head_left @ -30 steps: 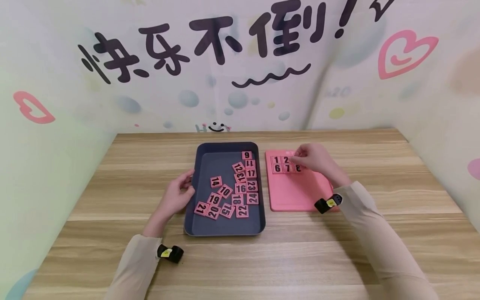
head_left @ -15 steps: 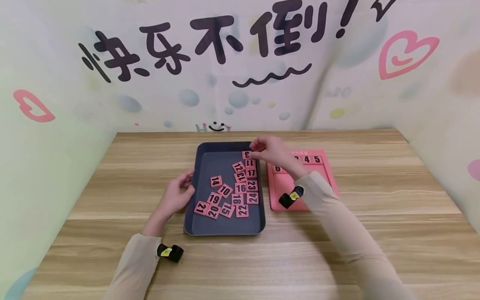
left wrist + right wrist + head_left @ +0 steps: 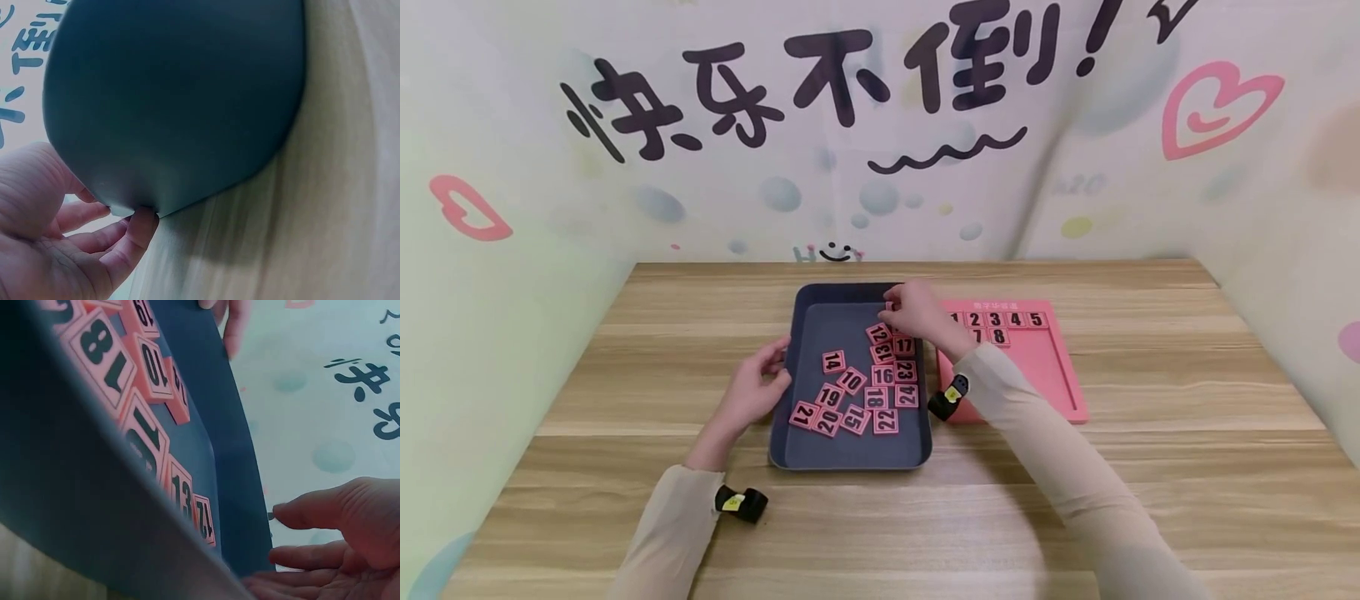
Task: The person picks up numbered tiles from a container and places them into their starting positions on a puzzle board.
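Touching one tray [image 3: 850,452], one left hand [image 3: 751,389]

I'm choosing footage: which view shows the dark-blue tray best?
Head view: it shows nearly the whole dark-blue tray from above. Left wrist shows only its outside; right wrist, parts of its walls and interior.

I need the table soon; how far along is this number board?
Done: tiles 1 to 5 line the pink board's top row, with 7 and 8 below; the right hand hides the spot before 7. In hand: it reaches a mostly covered tile in the tray, grip unclear. Remaining: at least tiles 10 and 12 to 24 there.
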Tool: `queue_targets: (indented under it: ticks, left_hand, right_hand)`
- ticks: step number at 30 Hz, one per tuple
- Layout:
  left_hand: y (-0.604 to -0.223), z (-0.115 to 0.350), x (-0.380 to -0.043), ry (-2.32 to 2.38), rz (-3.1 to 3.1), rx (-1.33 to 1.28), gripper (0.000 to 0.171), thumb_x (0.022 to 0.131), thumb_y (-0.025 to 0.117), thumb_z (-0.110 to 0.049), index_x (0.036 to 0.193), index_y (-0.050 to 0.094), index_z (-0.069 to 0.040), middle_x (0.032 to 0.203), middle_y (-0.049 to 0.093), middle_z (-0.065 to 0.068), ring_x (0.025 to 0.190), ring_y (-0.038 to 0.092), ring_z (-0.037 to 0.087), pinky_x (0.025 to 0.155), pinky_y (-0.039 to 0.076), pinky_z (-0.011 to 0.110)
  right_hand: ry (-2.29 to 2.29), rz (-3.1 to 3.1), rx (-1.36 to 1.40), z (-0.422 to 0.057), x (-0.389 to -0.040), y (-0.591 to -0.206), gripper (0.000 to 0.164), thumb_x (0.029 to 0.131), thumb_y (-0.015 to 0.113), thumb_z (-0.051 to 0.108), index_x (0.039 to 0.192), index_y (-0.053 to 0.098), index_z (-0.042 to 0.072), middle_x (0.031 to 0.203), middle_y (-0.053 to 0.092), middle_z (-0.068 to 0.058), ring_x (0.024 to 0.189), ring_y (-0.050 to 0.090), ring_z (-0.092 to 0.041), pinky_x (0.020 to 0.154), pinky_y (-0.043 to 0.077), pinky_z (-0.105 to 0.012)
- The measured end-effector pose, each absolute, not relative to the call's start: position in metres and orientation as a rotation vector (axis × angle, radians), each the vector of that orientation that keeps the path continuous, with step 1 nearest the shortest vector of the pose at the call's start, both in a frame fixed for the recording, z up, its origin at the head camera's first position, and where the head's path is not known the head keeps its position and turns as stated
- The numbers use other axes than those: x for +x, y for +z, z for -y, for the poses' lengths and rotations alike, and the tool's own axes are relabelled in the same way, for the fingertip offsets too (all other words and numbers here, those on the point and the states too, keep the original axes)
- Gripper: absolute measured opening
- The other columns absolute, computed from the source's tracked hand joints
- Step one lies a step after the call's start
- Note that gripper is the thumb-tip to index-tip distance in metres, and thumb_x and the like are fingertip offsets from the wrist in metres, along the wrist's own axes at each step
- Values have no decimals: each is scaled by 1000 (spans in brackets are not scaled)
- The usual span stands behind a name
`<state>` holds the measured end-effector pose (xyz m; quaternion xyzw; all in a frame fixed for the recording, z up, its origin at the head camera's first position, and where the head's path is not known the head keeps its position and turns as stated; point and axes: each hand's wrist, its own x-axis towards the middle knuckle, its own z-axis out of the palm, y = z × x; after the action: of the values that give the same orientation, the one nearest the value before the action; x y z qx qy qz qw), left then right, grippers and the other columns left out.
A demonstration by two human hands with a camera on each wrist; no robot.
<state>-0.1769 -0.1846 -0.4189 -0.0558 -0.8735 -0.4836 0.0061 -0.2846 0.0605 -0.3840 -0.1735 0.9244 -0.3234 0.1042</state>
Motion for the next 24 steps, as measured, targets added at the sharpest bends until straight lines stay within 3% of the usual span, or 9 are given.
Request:
queue_targets:
  ticks: [5,8,11,15,17,20,22,24]
  left_hand:
    - [-419,184,-177,-1502,2734,-170,50,83,50,10,132,44,12,117,56,31,101,56,36,74,49,24]
    - [-419,184,-177,-1499,2739,-172,50,83,50,10,132,44,12,117,56,31,100,56,37,73,49,22]
    - [-419,184,-177,-1500,2738,-182,50,83,50,11,132,43,12,116,56,32,101,56,37,74,49,24]
    - [-418,184,-177,-1494,2740,-179,50,83,50,11,132,43,12,117,56,32,101,56,37,76,50,27]
    - [-417,184,-177,-1496,2740,-176,49,83,50,11,132,43,12,117,56,31,101,56,37,73,49,24]
    - [-417,184,-177,-1509,2737,-173,50,83,49,11,132,43,12,117,56,32,101,55,37,68,47,18]
    - [-418,184,-177,-1519,2733,-171,50,83,49,11,132,43,12,116,56,32,100,55,38,64,46,16]
    - [-419,183,-177,-1515,2728,-178,50,82,50,11,132,44,13,115,56,32,99,56,38,63,45,15]
  right_hand:
    - [-865,-2703,-511,-56,-288,-383,40,92,54,11,126,54,-8,106,65,-22,52,46,-12,55,40,-25]
    - [-789,-2707,-522,-55,-289,-382,39,91,51,10,127,54,-7,106,65,-22,49,40,-9,58,39,-24]
    - [-724,-2695,-524,-53,-289,-380,40,91,49,10,127,53,-7,76,62,-14,45,33,-9,63,40,-27]
    - [-688,-2676,-560,-50,-288,-378,38,92,50,10,125,55,-6,53,41,-1,44,28,-9,66,40,-27]
    - [-684,-2664,-593,-49,-286,-376,37,92,50,11,125,56,-5,57,47,-2,46,31,-9,64,39,-27]
    - [-678,-2652,-636,-48,-282,-375,36,93,50,11,125,56,-4,86,64,-11,59,46,-12,66,41,-27]
    - [-679,-2648,-647,-47,-279,-375,36,93,51,12,125,56,-4,108,64,-16,74,56,-16,70,46,-29]
    - [-696,-2654,-655,-47,-278,-377,36,93,52,12,125,57,-3,118,61,-17,88,59,-20,77,48,-31]
